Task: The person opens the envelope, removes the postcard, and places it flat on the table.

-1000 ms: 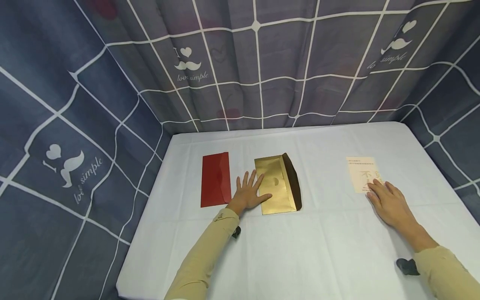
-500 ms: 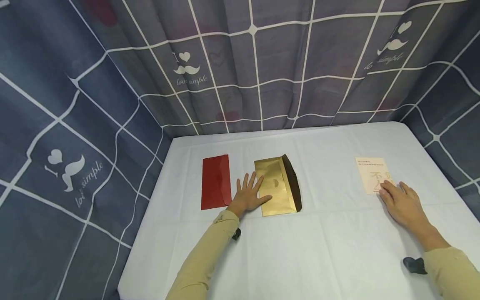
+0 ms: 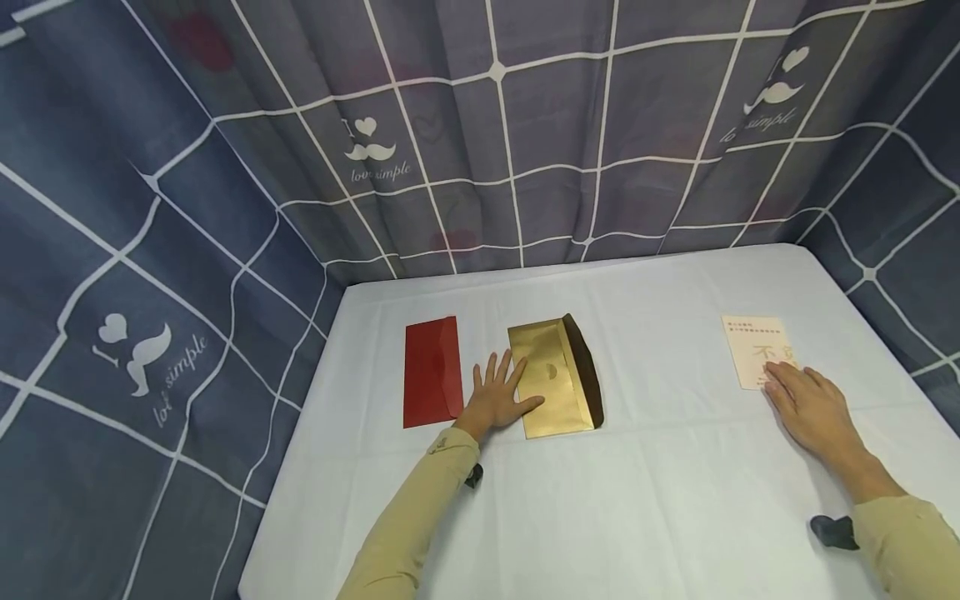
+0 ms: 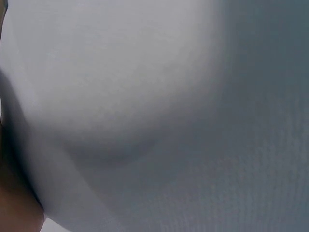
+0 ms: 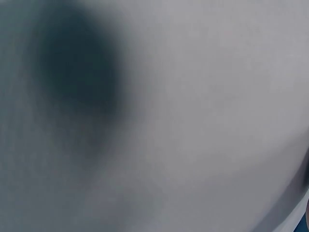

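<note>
A gold envelope (image 3: 551, 392) lies on the table with its dark-lined flap folded out to the right. My left hand (image 3: 495, 400) has its fingers spread, the fingertips and thumb resting on the envelope's left edge. Far to the right is a cream card (image 3: 750, 342) with printed characters, flat on the cloth. The fingers of my right hand (image 3: 813, 408) rest on the card's lower right part and hide that corner. Left of the gold envelope lies a red envelope (image 3: 432, 371). Both wrist views show mostly blurred cloth, with neither envelope nor card in them.
A white cloth (image 3: 660, 517) covers the table. Dark grid-patterned curtains (image 3: 555, 142) enclose its back and sides. A small black object (image 3: 834, 532) shows beneath my right wrist, and another dark piece (image 3: 474, 476) beneath the left.
My right hand has slid to the right, and the card has moved along under its fingers. My left hand stays on the gold envelope. The head view has tilted slightly.
</note>
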A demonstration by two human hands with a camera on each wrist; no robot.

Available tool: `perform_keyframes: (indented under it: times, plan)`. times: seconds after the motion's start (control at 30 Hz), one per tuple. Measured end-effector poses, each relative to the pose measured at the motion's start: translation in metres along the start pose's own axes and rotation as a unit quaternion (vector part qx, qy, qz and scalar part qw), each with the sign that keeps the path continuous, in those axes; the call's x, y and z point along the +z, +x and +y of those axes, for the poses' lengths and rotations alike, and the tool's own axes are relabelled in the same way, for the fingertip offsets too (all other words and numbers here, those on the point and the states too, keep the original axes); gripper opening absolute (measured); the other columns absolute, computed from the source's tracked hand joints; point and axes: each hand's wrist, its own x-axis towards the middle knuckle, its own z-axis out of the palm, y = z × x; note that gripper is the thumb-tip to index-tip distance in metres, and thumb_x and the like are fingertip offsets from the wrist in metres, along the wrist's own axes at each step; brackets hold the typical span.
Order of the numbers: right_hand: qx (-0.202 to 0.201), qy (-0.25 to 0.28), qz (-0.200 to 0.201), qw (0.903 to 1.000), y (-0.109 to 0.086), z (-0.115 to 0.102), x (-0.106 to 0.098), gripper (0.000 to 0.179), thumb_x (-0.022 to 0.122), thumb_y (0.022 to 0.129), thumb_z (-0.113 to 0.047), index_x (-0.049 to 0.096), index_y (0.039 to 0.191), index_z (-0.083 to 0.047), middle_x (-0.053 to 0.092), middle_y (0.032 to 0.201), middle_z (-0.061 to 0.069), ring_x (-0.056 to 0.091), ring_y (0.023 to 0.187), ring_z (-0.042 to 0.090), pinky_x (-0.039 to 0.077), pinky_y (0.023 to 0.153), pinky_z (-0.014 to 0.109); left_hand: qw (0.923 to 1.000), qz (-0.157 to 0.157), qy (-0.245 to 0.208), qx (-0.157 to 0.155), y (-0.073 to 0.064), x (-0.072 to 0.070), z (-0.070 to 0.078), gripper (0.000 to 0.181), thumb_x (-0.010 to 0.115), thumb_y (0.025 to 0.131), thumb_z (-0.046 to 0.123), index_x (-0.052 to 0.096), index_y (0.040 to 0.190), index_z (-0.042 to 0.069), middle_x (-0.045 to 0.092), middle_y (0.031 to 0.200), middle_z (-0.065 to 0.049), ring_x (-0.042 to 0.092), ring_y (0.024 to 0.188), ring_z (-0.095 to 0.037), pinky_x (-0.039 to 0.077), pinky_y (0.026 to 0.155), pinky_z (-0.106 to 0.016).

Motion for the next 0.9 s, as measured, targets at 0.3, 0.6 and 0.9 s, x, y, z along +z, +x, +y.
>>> perform_keyframes:
  times: [0.3,0.6,0.9]
  plan:
    - [0.003,-0.004,-0.003,1.0,0.001,-0.004,0.001,0.059,0.03,0.104,-0.038,0.027,0.145,0.004,0.021,0.143,0.035,0.01,0.134,0.052,0.003,0.106,0.062,0.9999,0.005,0.008,0.005,-0.005,-0.002,0.001,0.086,0.027,0.089,0.075,0.003,0.155,0.026,-0.008,0.159,-0.007,-0.008,0.143,-0.031,-0.001,0.109,-0.058]
    - [0.016,-0.017,-0.006,0.9997,0.001,0.001,-0.003,0.059,0.029,0.104,-0.036,0.026,0.143,0.009,0.019,0.146,0.034,0.005,0.136,0.051,0.001,0.108,0.059,1.0,0.003,0.005,0.005,-0.004,-0.001,0.002,0.085,0.027,0.089,0.075,0.003,0.155,0.026,-0.008,0.159,-0.006,-0.01,0.143,-0.03,-0.002,0.109,-0.058]
    - [0.021,-0.016,-0.027,0.9993,0.002,0.006,-0.005,0.064,0.027,0.104,-0.04,0.022,0.144,0.011,0.016,0.146,0.035,0.005,0.136,0.051,0.002,0.108,0.058,0.9999,0.005,0.01,0.005,-0.004,0.0,0.001,0.085,0.026,0.089,0.075,0.002,0.155,0.026,-0.009,0.159,-0.006,-0.01,0.143,-0.03,-0.003,0.109,-0.057]
